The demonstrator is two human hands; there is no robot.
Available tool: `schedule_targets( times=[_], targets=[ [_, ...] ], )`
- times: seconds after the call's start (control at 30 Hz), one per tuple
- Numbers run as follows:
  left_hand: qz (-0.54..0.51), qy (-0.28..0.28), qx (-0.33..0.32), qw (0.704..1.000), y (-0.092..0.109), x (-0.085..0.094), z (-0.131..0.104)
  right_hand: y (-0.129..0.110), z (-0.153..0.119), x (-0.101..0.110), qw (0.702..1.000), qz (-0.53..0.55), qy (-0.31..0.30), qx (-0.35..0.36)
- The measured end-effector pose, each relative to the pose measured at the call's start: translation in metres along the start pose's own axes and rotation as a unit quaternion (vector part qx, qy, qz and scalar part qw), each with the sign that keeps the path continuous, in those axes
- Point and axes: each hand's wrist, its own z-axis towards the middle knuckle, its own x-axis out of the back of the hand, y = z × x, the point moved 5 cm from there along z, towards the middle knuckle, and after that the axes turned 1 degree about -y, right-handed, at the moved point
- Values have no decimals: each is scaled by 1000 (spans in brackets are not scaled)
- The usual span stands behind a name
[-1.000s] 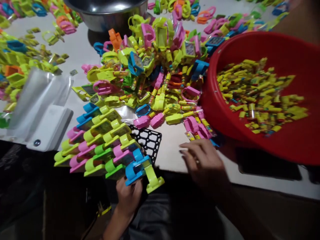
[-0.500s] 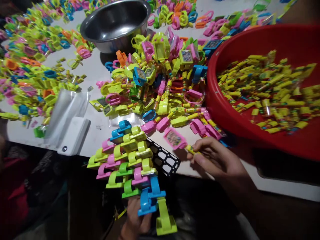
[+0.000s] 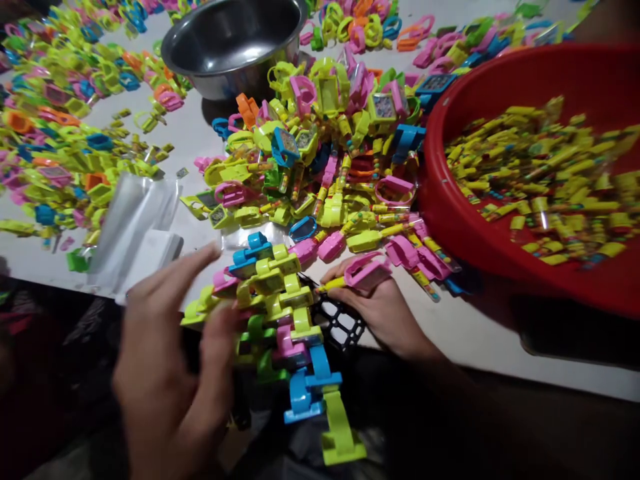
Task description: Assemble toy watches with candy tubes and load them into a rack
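Observation:
My left hand (image 3: pixel 175 353) is raised, blurred, with thumb and fingers apart, in front of the left side of a black grid rack (image 3: pixel 345 325). Rows of plastic toy watches (image 3: pixel 295 300) in yellow, green, blue and pink sit on that rack, which reaches over the table's front edge. Right of it, my right hand (image 3: pixel 383 310) holds a pink toy watch (image 3: pixel 367 271) with a yellow candy tube (image 3: pixel 333 285) attached; the tube points left, over the rack's open cells. Beyond the rack lies a heap of toy watches (image 3: pixel 325 147) with candy tubes.
At the right stands a red basin (image 3: pixel 435 173) with many yellow candy tubes. A steel bowl (image 3: pixel 235 50) is at the back. Clear plastic bags (image 3: pixel 135 220) and a white box (image 3: pixel 160 257) lie left of the rack, near another large pile of toy watches (image 3: pixel 65 140).
My left hand has come up from below the rack to its left side, fingers apart. My right hand has moved left, and the pink watch is turned so its tube points left.

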Motion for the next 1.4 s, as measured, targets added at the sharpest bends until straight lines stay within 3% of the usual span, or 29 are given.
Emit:
schedule_targets(
  times=[0.1, 0.17, 0.23, 0.53, 0.83, 0.97, 1.2, 1.27, 1.4],
  targets=[
    [2, -101, -90, 991, 13, -33, 37, 5, 15, -8, 997, -65, -4, 50],
    [12, -153, -132, 979, 13, -50, 42, 5, 20, -9, 990, -115, -15, 82],
    [25, -168, -144, 975, 9, -57, 40, 1, 21, -7, 979, -167, -42, 112],
    [12, -163, -121, 979, 6, -55, 35, -23, 28, -25, 903, -329, -223, 161],
    [-9, -158, -127, 979, 4, -52, 36, -23, 34, -31, 847, -410, -280, 191],
    [-26, -153, -117, 981, 2, -51, 36, -29, 35, -36, 838, -430, -281, 185],
    [-29, -135, -111, 984, 2, -53, 37, -62, 36, -33, 850, -407, -276, 192],
    [-24, -132, -108, 985, 2, -53, 38, -65, 38, -30, 846, -436, -244, 188],
    [-15, -132, -103, 986, 4, -53, 38, -56, 51, -29, 826, -524, -115, 173]
  ],
)
